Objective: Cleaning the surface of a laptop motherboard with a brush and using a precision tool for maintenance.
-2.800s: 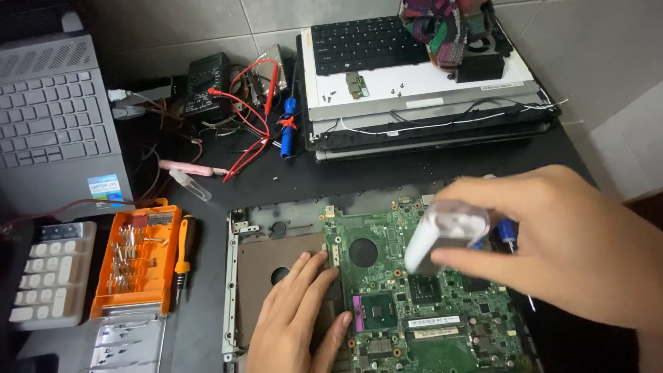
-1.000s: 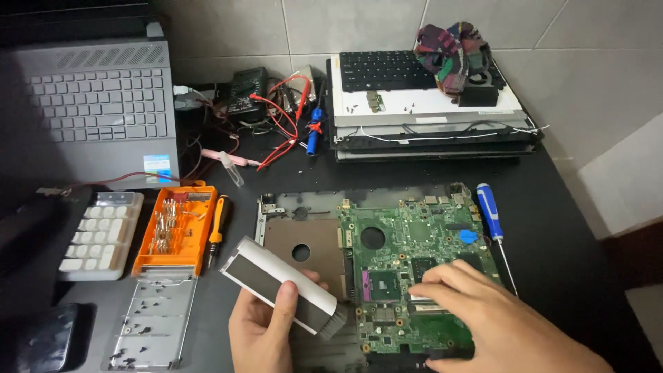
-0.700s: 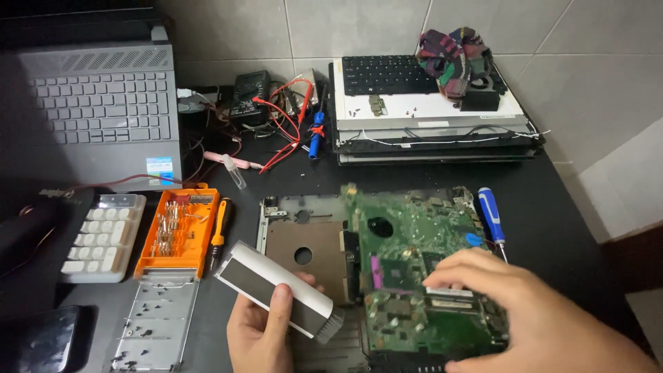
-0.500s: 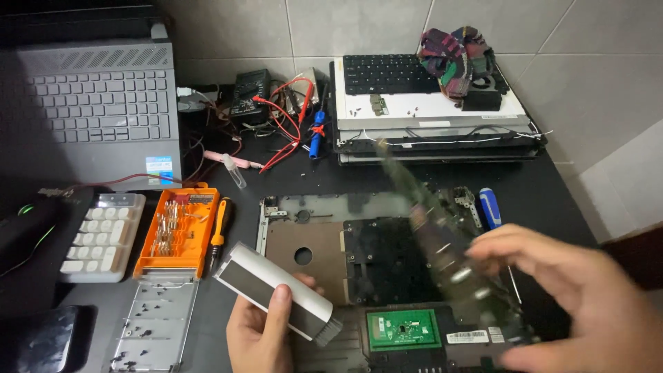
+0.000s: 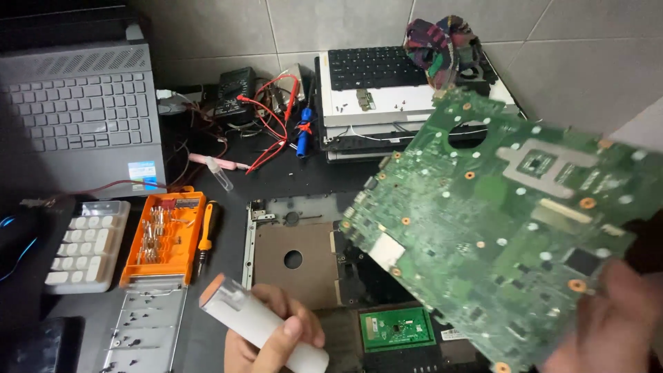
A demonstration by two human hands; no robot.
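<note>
My right hand [image 5: 611, 324] grips the lower right edge of a large green circuit board [image 5: 504, 228], lifted and tilted up off the open laptop base [image 5: 297, 249], its underside facing me. My left hand [image 5: 273, 338] holds a white cylindrical tool with an orange end [image 5: 259, 324] near the front edge, just left of the base. Inside the base a brown plate with a round hole and a small green touchpad board [image 5: 397, 328] now show.
An orange bit case [image 5: 162, 238] with a screwdriver [image 5: 205, 235], a metal cover with screws [image 5: 141, 328] and a small white keypad [image 5: 86, 242] lie left. A grey laptop [image 5: 83, 117] stands back left. Red test leads [image 5: 269, 121] and stacked laptop parts with a keyboard [image 5: 376, 69] lie behind.
My right hand has lifted the green circuit board out of the laptop base and tipped it up and over to the right. My left hand still holds the white tool.
</note>
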